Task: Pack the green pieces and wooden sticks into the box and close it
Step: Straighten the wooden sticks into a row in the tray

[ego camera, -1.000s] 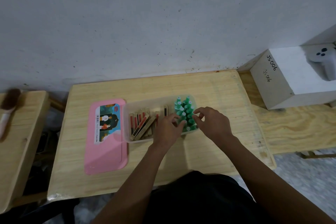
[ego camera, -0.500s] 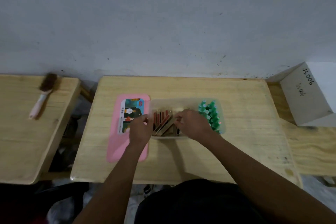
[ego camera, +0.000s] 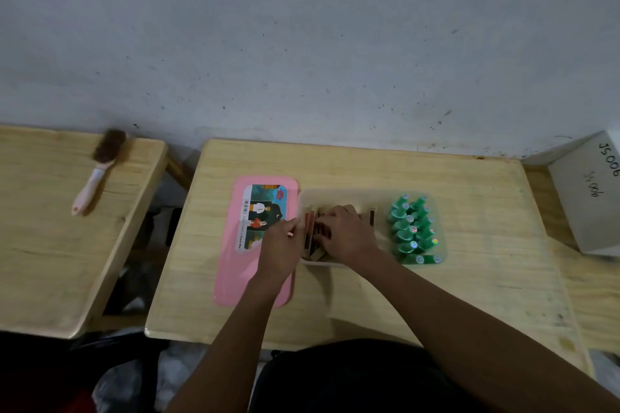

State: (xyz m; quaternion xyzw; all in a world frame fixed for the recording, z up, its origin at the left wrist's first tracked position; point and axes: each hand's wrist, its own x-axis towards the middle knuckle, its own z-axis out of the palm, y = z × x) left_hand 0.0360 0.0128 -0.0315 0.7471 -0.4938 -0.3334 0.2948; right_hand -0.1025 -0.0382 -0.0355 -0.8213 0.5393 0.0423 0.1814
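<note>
A clear plastic box (ego camera: 339, 194) sits on the middle wooden table (ego camera: 469, 278). Several green pieces (ego camera: 414, 230) stand packed in its right end. Wooden sticks with red and dark faces (ego camera: 310, 231) lie in its left part. My right hand (ego camera: 349, 235) reaches into the box, fingers curled down onto the sticks. At the box's left edge my left hand (ego camera: 280, 246) pinches the end of a stick. The pink lid (ego camera: 235, 265) lies flat on the table just left of the box, partly under my left hand.
A brush with a pink handle (ego camera: 97, 171) lies on a second wooden table (ego camera: 50, 245) to the left, across a gap. A white box with handwriting (ego camera: 587, 198) stands at the far right. A grey wall runs behind the tables.
Both hands moved left from the green pieces to the wooden sticks. My left hand has come to the box's left edge. The camera view turned left.
</note>
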